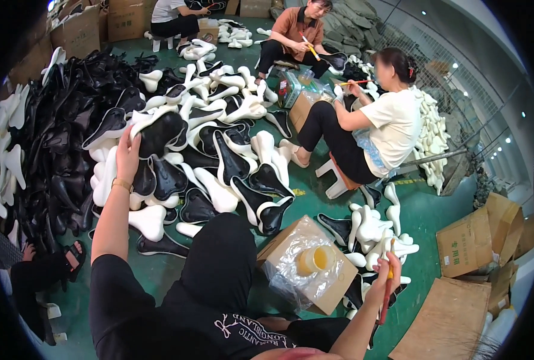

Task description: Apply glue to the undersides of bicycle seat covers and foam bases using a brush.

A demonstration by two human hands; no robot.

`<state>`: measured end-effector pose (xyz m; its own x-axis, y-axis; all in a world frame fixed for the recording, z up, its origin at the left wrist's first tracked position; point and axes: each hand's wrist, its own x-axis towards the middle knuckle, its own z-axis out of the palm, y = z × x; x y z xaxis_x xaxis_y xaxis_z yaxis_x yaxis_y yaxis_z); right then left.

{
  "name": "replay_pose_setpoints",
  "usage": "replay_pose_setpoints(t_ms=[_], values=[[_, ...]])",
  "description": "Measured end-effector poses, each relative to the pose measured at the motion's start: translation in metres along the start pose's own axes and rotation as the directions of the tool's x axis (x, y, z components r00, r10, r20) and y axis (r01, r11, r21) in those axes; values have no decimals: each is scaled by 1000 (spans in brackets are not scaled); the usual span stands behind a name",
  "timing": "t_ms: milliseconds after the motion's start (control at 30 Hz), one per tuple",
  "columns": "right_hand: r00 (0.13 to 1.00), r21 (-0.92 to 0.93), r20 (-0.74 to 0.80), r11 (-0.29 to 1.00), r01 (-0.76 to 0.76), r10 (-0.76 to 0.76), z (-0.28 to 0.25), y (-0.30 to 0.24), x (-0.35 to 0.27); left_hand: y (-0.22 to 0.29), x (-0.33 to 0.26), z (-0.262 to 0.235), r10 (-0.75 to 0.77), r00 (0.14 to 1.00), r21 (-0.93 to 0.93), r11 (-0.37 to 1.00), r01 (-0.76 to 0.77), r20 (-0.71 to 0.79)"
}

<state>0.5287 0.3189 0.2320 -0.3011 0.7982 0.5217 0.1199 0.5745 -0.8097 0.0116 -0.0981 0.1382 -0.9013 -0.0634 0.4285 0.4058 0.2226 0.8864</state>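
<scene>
My left hand [127, 157] reaches out over the heap on the left and grips the edge of a bicycle saddle [162, 133], its black underside up and a white foam rim showing. Close to my right side, my right hand [381, 287] is closed around a brush [389, 291] with a red and yellow handle, held upright. Between my knees and that hand stands a cardboard box [333, 298] covered with clear plastic. On it sits a tub [316, 260] of yellowish liquid.
A big heap of black saddle covers [60, 144] lies at the left, beside white foam saddle pads [219, 191]. More pads [375, 231] are piled right of the box. Two co-workers [393, 129] with brushes sit ahead. Flattened cardboard [441, 321] lies at the lower right.
</scene>
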Motion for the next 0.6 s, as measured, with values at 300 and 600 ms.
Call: replay_pose_setpoints(t_ms=[300, 600], values=[[791, -55, 233, 804, 591, -566, 101, -94, 21, 180, -67, 77, 202, 936, -93, 979, -183, 288], [590, -73, 320, 602, 795, -741, 192, -130, 33, 248, -141, 129, 556, 791, 0, 818, -575, 256]])
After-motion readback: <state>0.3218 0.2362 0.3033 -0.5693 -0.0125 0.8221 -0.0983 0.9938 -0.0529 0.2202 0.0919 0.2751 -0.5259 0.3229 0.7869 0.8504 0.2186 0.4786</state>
